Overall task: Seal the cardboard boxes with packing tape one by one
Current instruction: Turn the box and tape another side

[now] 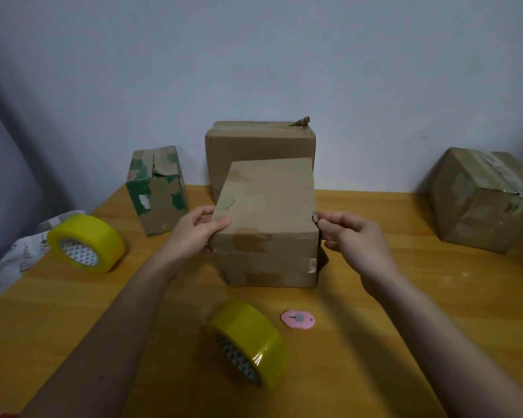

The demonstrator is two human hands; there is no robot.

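Observation:
A brown cardboard box (269, 224) with old tape marks stands in the middle of the wooden table (405, 312). My left hand (194, 233) grips its upper left corner, thumb on the top and fingers on the side. My right hand (354, 239) is at the box's right edge, fingertips curled against a torn flap there. A yellow roll of packing tape (248, 342) lies on the table just in front of the box. A second yellow tape roll (86, 242) lies at the left. A small pink cutter (298, 319) lies beside the near roll.
A larger box (254, 143) stands behind the held one against the wall. A box with green tape remnants (157, 188) sits at the back left, and a taped box (483, 200) at the far right. Patterned white plastic wrap (15, 254) lies off the table's left edge.

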